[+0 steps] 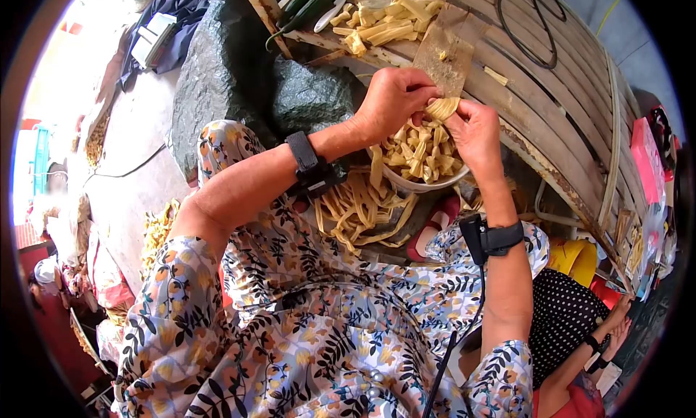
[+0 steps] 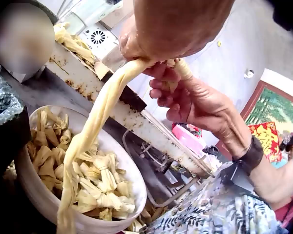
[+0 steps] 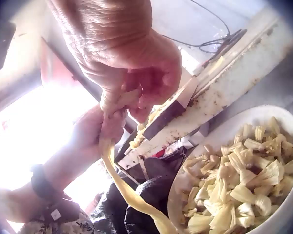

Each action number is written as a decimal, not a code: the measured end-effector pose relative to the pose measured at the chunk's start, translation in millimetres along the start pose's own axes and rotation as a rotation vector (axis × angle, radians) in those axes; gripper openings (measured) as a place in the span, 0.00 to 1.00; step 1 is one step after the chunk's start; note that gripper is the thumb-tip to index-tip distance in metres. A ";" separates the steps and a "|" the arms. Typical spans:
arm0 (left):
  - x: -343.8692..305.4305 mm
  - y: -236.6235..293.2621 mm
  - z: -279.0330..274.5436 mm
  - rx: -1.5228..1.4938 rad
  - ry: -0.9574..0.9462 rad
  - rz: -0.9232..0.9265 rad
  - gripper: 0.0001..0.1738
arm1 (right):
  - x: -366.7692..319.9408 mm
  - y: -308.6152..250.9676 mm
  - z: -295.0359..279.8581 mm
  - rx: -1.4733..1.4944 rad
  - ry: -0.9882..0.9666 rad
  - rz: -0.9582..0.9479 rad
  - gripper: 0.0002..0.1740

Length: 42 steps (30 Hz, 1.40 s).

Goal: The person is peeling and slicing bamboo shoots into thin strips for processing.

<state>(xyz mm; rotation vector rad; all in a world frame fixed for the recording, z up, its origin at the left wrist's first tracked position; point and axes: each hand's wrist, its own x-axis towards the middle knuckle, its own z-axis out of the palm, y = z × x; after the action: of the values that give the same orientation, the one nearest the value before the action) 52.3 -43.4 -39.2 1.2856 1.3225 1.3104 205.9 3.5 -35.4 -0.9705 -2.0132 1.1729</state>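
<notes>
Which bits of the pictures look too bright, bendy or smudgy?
Head view: slats look curved, corners black, left edge glaring white. Left wrist view: round blurry patch, top left. Right wrist view: white glare around the left hand.

Above the bowl (image 2: 93,225) seems open, bar the hanging strip (image 2: 101,105).

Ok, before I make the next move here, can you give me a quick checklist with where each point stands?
1. Left hand on the strip: ok, fingers pinch it.
2. Right hand on the strip: ok, it pinches close beside the left.
3. Strip's long tail tucked in: not ok, it hangs loose.
4. Fold between the fingers tight: cannot tell, fingers cover part of it.
5. Knotted pieces inside the bowl: ok.
</notes>
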 end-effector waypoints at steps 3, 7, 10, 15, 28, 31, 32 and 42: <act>0.3 4.0 -6.4 0.053 -0.075 0.018 0.12 | 2.1 -14.4 -1.6 0.114 -0.099 0.270 0.09; -3.7 -3.8 2.5 0.374 -0.075 0.284 0.14 | -1.4 12.9 12.2 -0.023 0.087 -0.007 0.07; -3.2 -14.9 4.5 0.458 -0.056 0.297 0.14 | -5.3 3.9 17.3 -0.278 0.194 -0.196 0.07; -2.3 -17.0 4.5 -0.293 -0.086 -0.360 0.12 | -4.6 -9.4 9.2 0.113 0.240 -0.180 0.04; -4.5 -4.9 -6.7 -0.488 -0.473 -0.351 0.15 | 0.3 -3.0 -27.1 0.722 0.356 0.304 0.08; -4.3 1.4 -11.9 -0.220 -0.454 -0.217 0.16 | -1.6 0.8 -23.0 0.560 0.252 0.313 0.09; -3.7 3.7 -8.3 -0.147 -0.429 -0.184 0.16 | -2.5 -3.1 -18.4 0.517 0.235 0.317 0.09; 2.4 1.7 -2.0 -0.381 -0.552 -0.254 0.18 | 0.2 2.2 -6.8 0.645 0.232 0.248 0.07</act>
<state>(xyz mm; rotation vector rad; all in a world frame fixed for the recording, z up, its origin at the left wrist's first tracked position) 50.3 -41.3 -37.2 1.0635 0.7712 0.8847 211.8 7.5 -34.5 -0.9687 -1.2252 1.6167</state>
